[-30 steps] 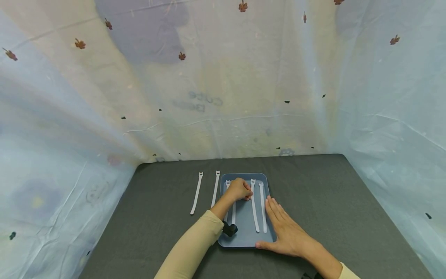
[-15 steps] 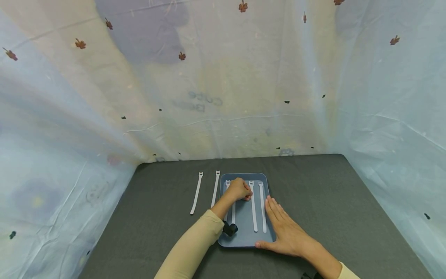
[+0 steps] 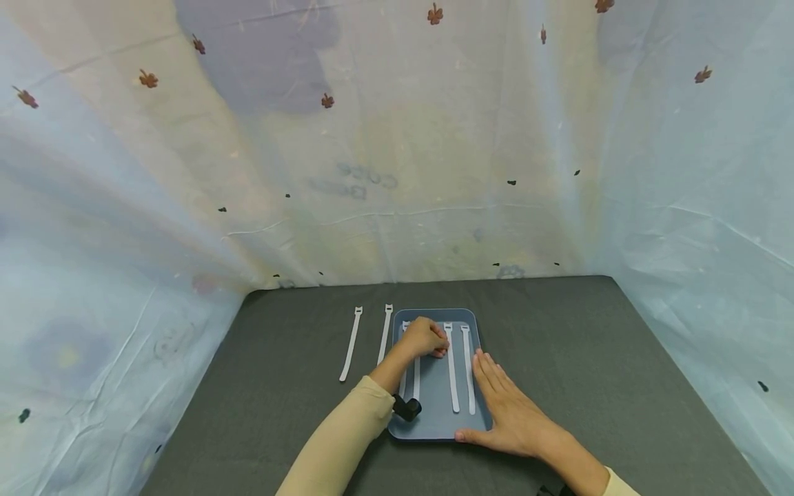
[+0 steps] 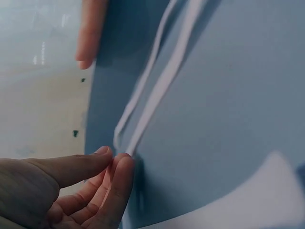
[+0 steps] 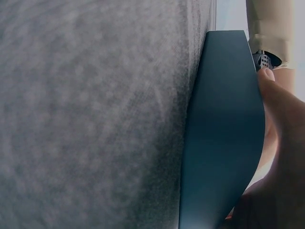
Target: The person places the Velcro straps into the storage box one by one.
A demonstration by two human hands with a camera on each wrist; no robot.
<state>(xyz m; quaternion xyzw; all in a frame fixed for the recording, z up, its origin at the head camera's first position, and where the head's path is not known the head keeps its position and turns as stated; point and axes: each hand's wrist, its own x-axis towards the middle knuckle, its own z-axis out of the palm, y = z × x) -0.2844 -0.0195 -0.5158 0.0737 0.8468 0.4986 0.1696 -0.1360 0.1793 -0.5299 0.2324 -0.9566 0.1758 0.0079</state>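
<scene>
Pale translucent sheeting hangs in folds from 9 o'clock through 12 to 3, enclosing bench at 6 o'clock, draped in dark gray cloth. Brown leaf prints scattered from 10 to 2 o'clock; broad purple patch at 11, faint reversed lettering below it. Small dark flecks dot folds, down to 8 and 4 o'clock. Soft light; pale sheen streak at 2 o'clock.

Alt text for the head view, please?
A person's left hand, fingertips together, touches a white strap in a blue tray with three others; the right hand rests along the tray's right edge. Two more straps lie left of it on gray cloth.
</scene>
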